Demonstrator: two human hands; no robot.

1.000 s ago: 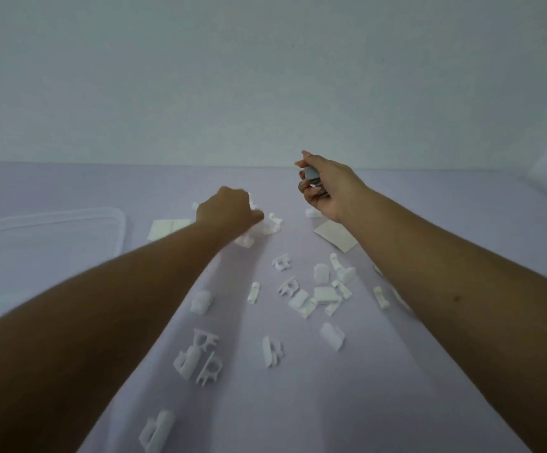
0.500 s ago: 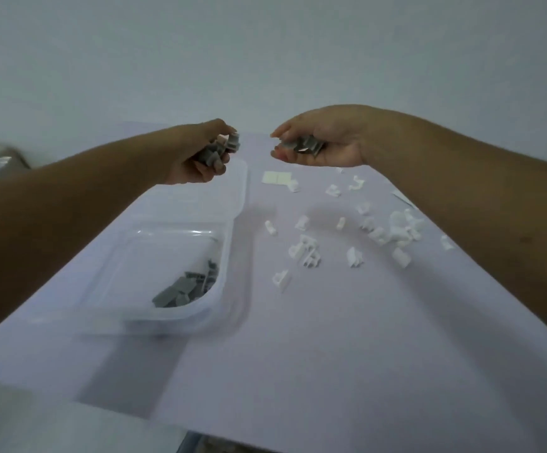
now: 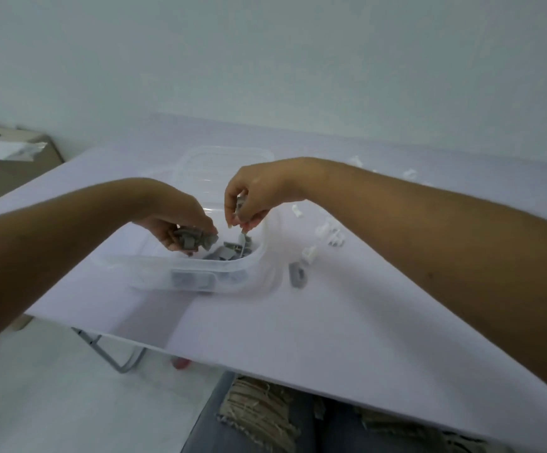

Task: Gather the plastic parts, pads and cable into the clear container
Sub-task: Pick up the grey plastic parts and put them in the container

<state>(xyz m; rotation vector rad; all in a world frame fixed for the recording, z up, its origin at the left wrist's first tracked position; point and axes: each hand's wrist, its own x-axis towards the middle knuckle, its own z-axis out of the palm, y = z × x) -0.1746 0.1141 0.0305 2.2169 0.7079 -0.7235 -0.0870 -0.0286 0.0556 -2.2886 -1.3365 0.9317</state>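
Clear container (image 3: 180, 261): at the middle of the white table (image 3: 298, 322), open, with the lid (image 3: 226, 161) folded back flat toward 12 o'clock. Holds a grey heap (image 3: 229, 251) in its 5 o'clock corner, against the near wall. More grey visible through that wall, blurred.

Left hand (image 3: 180, 220): over the container's 9 o'clock side, back of the hand up, fingers curled round a handful of grey pieces (image 3: 193, 240). Hangs just above the rim, pieces poking out below the fingertips.

Right hand (image 3: 259, 191): over the container's 3 o'clock side, fingers pointing down. Pinches a grey piece (image 3: 240, 204) between thumb and fingers, directly above the heap. Just under the fingertips, another small grey bit (image 3: 243, 239); in the air or resting on the heap, cannot tell.

Outside the container, just beside its 4 o'clock corner: a stray grey part (image 3: 297, 274) flat on the table. Toward 2 o'clock: scattered white plastic parts (image 3: 329, 232), some near the right wrist, a few well apart by the far table edge.

At 9 o'clock beyond the table: a brown box (image 3: 7, 181) with a clear bag (image 3: 4, 152) on top. At 6 o'clock below the table edge: ripped jeans (image 3: 259, 416). At 7 o'clock: a metal table leg (image 3: 115, 358).
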